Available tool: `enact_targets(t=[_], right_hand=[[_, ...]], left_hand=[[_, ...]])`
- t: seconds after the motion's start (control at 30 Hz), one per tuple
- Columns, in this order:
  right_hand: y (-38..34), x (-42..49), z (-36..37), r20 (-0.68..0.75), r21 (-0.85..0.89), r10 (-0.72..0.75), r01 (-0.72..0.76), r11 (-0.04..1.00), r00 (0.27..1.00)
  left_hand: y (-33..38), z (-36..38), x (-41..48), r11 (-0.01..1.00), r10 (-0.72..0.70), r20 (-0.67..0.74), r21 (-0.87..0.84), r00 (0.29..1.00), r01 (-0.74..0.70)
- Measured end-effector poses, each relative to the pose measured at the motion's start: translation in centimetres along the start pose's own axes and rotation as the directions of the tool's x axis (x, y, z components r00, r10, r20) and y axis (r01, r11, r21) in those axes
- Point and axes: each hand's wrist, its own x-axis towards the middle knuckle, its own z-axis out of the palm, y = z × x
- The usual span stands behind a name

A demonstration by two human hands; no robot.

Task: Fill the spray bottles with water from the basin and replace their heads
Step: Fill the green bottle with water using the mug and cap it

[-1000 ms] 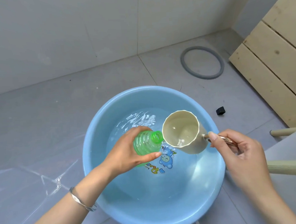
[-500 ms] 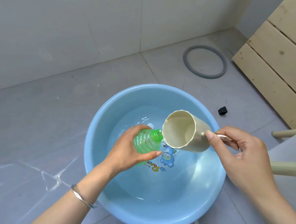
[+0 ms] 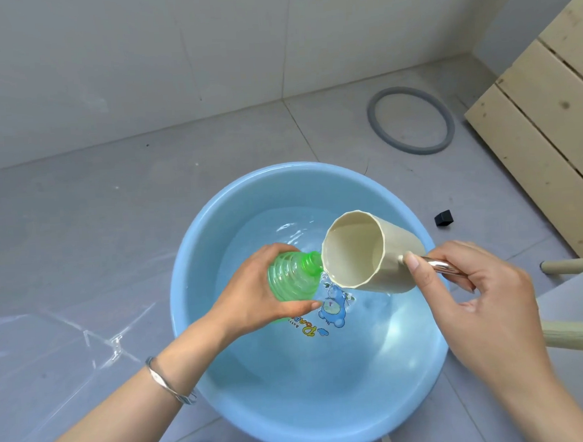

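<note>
- Green plastic tells you where the job stands in the head view: you hold the green spray bottle (image 3: 295, 277) headless over the blue basin (image 3: 197, 260), its open neck touching the lip of the beige cup (image 3: 364, 254), which you tilt steeply toward it.
- Filling looks under way, not finished. I judge this from the tipped cup and the clear, pale body of the bottle; how much water is inside, I cannot tell.
- Left to do, as far as you can see: finish the pour, then put the spray head back on. No spray head and no second bottle shows anywhere around the basin.
- Your left hand (image 3: 253, 291) has its fingers wrapped round the bottle's ribbed shoulder, thumb underneath, holding it tilted above the basin's middle.
- Your right hand (image 3: 482, 298) pinches the cup's shiny metal handle (image 3: 443, 268) between thumb and curled fingers, toward the basin's right rim.
- Look at the bottle itself: translucent, ridged in rings near the neck, with a narrow threaded mouth, so I would expect spills straight back into the basin's water.
</note>
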Motion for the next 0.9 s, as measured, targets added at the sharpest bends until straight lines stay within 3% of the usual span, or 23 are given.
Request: enact_targets(t=[0.9], right_hand=[[-1.0,0.4,-0.1,-0.040,-0.204,-0.196,0.184,0.962,0.980]], left_hand=[[-0.4,-0.1,-0.3,1.000,-0.028,-0.010,0.008,1.000,0.029]])
